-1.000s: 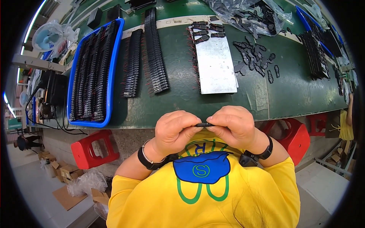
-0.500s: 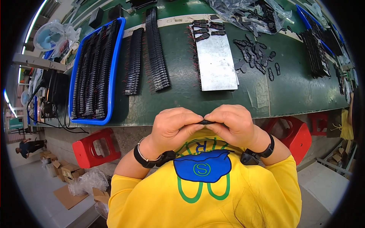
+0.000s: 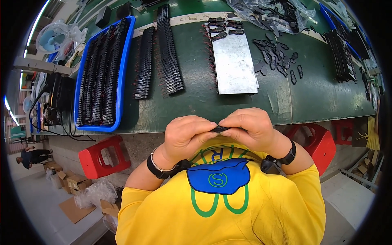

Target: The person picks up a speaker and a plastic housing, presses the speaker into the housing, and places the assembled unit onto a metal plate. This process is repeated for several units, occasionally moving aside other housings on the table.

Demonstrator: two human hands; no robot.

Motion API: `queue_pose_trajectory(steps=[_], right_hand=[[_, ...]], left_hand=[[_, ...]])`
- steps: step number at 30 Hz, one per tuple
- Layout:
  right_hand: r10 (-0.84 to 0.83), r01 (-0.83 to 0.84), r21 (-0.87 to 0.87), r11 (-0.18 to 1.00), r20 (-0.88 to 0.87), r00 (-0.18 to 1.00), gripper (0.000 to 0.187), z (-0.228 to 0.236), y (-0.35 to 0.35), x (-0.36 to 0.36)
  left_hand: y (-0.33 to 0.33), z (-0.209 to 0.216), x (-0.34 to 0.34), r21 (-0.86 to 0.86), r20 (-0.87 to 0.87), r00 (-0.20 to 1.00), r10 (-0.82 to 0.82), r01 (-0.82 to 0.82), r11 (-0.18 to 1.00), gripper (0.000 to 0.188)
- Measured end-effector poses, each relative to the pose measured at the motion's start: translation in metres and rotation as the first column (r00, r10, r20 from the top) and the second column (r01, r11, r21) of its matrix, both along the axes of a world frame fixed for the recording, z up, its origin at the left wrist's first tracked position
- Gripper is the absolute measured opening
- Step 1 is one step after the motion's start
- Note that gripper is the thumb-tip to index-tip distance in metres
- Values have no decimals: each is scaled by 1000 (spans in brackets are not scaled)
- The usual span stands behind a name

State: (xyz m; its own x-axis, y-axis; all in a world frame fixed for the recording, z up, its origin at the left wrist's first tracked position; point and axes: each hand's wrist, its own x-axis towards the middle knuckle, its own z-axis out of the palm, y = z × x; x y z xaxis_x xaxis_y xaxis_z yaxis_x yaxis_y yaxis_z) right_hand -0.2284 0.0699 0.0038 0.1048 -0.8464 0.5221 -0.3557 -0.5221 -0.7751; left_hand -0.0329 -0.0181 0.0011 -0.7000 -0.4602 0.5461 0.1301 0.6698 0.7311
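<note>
Between my two hands, just off the table's front edge, is a small black plastic part, mostly covered by fingers. My left hand pinches its left end and my right hand pinches the other, thumbs and forefingers almost meeting. Beyond them a pale flat board lies on the green table, with several black pieces with red wires on its far end. To its right is a loose heap of flat black plastic pieces.
A blue tray holds rows of black parts at the left. Two more rows lie beside it. At the back is a clear plastic bag of black pieces. Red stools stand below the table edge. A person is far left.
The board, trays and heap sit slightly higher in the picture. My hands still pinch the black part, which shows a little more between my fingertips.
</note>
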Motion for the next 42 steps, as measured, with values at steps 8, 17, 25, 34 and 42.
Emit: queue_pose_trajectory(steps=[8,17,25,34,42], right_hand=[[-2,-1,-47,999,-74,997,17,2,-2,3],[40,-31,72,997,-128,991,27,1,-9,12],[59,-43,354,934,-35,998,40,9,-17,21],[153,-145,250,957,-15,988,29,5,-26,32],[170,-169,45,985,-17,985,14,1,-23,31]], left_hand=[[-4,15,2,-11,66,997,50,-49,999,22],[-7,14,29,-175,144,985,96,-70,982,20],[-8,21,53,161,223,950,220,-259,952,19],[0,-1,50,207,87,988,128,-144,968,24],[10,-14,39,420,-163,986,32,40,907,27]])
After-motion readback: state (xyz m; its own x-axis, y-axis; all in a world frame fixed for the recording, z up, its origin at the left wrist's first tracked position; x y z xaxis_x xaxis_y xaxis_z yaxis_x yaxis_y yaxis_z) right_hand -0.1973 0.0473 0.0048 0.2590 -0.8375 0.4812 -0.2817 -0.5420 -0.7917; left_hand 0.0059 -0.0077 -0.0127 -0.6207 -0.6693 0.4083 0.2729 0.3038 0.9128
